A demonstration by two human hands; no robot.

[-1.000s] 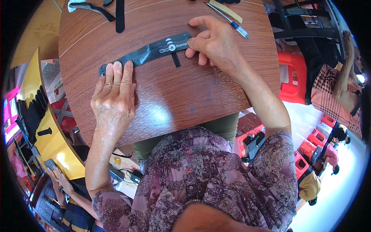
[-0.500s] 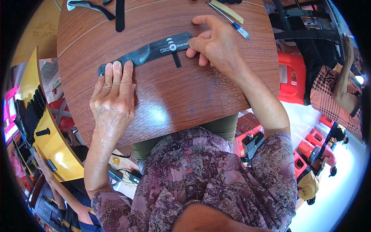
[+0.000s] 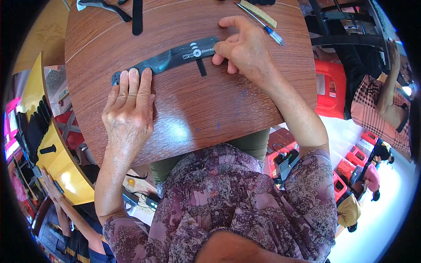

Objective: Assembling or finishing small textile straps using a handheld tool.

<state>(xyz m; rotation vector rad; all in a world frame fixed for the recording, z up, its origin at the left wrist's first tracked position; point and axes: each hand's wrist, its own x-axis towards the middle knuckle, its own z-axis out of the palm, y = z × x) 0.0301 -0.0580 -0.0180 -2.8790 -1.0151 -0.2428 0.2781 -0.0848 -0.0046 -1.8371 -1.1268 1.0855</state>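
Note:
A long, dark, glossy flat strip point(image 3: 173, 57) with white print lies slantwise on the wooden table. My left hand point(image 3: 128, 107) rests on its left end, fingers stretched flat and pressing down. At the other end my right hand point(image 3: 243, 50) has thumb and forefinger closed on the strip's edge, with the remaining fingers loosely curled. Just under the printed part, a short narrow black piece point(image 3: 201, 67) sticks out below the strip. Whether it is joined to the strip I cannot tell.
Toward the far right lie a screwdriver point(image 3: 272, 34) and a yellowish flat stick point(image 3: 258, 12). Black straps point(image 3: 137, 22) lie at the far left. A red stool point(image 3: 329, 87) stands right of the table point(image 3: 188, 109). At left, another person's hands point(image 3: 52, 188) reach over a yellow table point(image 3: 66, 166).
My hands and the strip stay almost exactly in place. At the left, the other person's hands have shifted slightly.

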